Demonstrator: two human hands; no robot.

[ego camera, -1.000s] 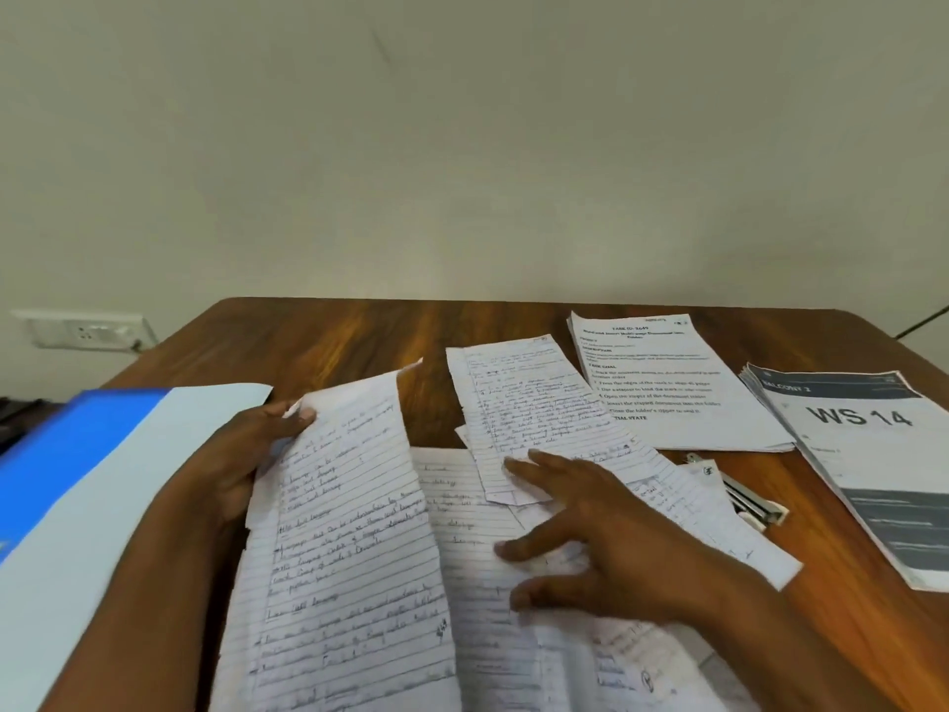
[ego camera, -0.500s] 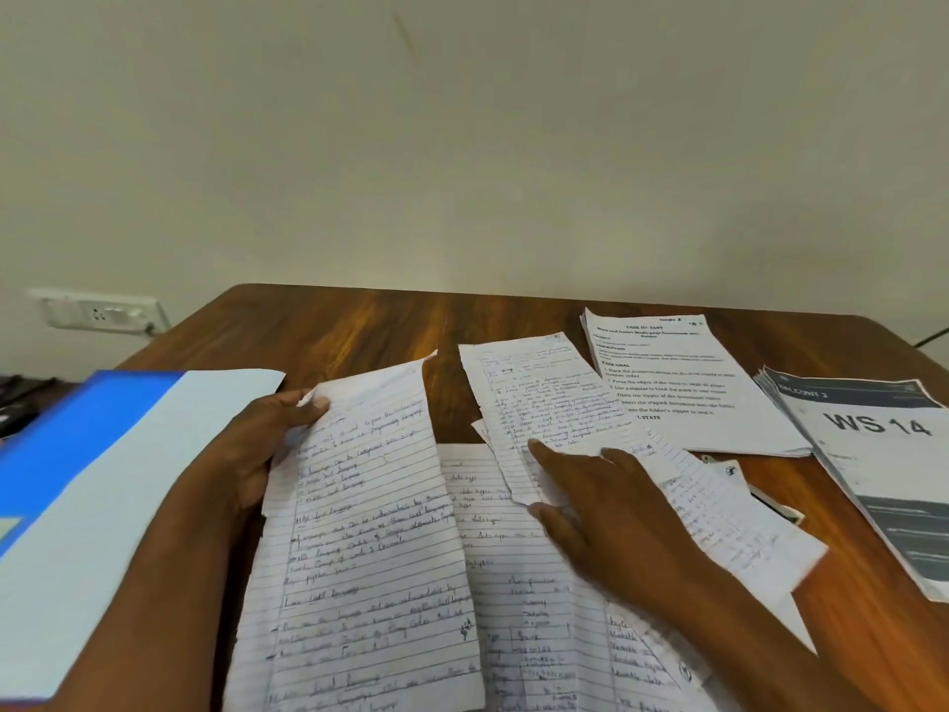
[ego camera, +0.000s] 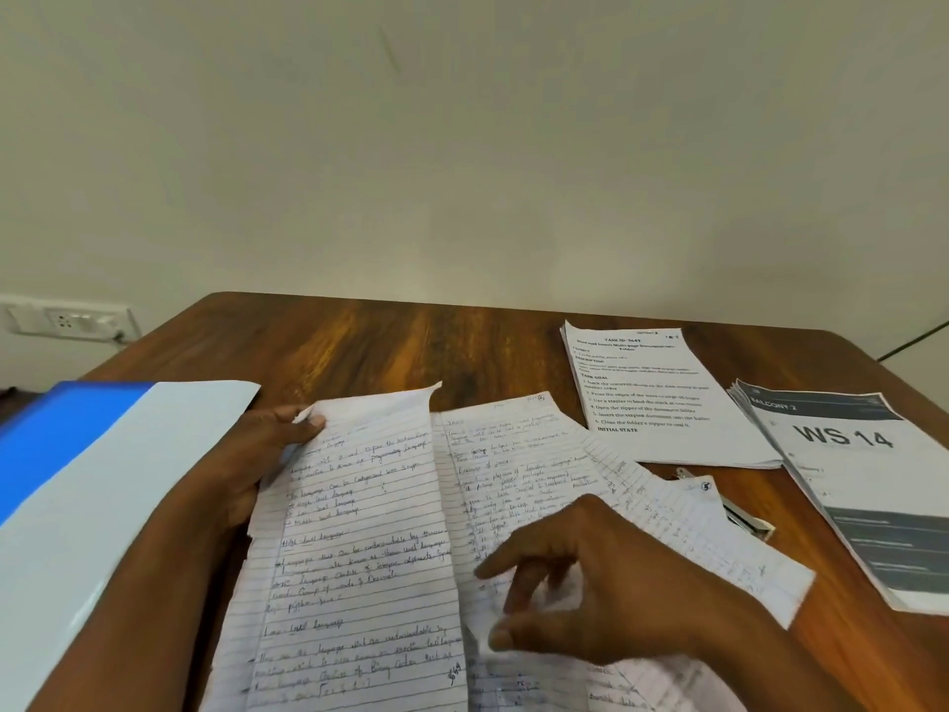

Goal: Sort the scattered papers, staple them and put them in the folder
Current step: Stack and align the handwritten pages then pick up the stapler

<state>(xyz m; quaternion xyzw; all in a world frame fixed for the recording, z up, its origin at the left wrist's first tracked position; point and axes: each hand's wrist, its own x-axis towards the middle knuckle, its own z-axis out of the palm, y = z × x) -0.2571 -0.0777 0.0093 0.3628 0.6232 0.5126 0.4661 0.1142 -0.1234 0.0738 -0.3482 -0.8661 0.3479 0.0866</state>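
**Hands on scattered handwritten sheets, folder at left**

Lined handwritten papers [ego camera: 513,506] lie overlapping at the near middle of the wooden bench [ego camera: 385,346]. One long sheet [ego camera: 354,547] sits on the left of the pile, its top edge curled up. More sheets fan out to the right, one with a circled number at its top corner.

Left hand [ego camera: 257,454]: grip closed on the long sheet, thumb on top near its upper left corner, fingers under the edge. Forearm runs down to the lower left of the view.

Right hand [ego camera: 580,573]: over the middle sheets, fingers loosely curled and pointing left. Fingertips [ego camera: 482,570] look close to or touching the paper; cannot tell if anything is pinched. Hand is slightly blurred.

Blue and white folder [ego camera: 92,485] lies at the left edge of the bench, just beside the left forearm, partly out of view.

Stapler [ego camera: 739,513], metal, pokes out from under the right edge of the fanned sheets, mostly hidden.

Printed instruction sheet [ego camera: 652,398] lies flat at the far right of the bench, apart from the handwritten pile. Right of it, a stack of printed booklets [ego camera: 862,485] with "WS 14" on the cover, touching or overlapping the instruction sheet's edge.

Behind the bench, a plain wall [ego camera: 462,146]. Wall socket [ego camera: 67,321] at far left. A dark cable [ego camera: 919,339] at far right.
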